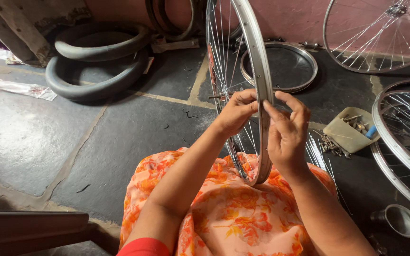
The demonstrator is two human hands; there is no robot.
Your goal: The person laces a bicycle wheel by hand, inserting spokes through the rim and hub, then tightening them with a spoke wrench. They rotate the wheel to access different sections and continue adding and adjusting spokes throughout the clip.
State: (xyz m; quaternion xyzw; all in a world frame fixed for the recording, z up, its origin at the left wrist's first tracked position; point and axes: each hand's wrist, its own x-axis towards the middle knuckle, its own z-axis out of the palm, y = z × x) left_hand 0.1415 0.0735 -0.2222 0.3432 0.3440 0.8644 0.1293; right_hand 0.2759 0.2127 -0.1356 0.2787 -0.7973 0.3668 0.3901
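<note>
A silver spoked bicycle wheel (255, 52) stands upright on edge, its bottom resting on my orange flowered lap (228, 208). My left hand (236, 111) grips the rim from the left side, fingers reaching among the spokes near the hub axle (216, 96). My right hand (288, 128) pinches the rim's right edge with thumb and fingertips. Both hands meet at about mid-height of the wheel.
Black tyre tubes (96, 61) lie at the back left. A bare rim (281, 66) lies on the dark stone floor behind the wheel; spoked wheels lean at the back right (376, 33) and right (404, 142). A beige tray of small parts (349, 130), loose spokes (319, 154) and a metal cup (399, 220) sit at right.
</note>
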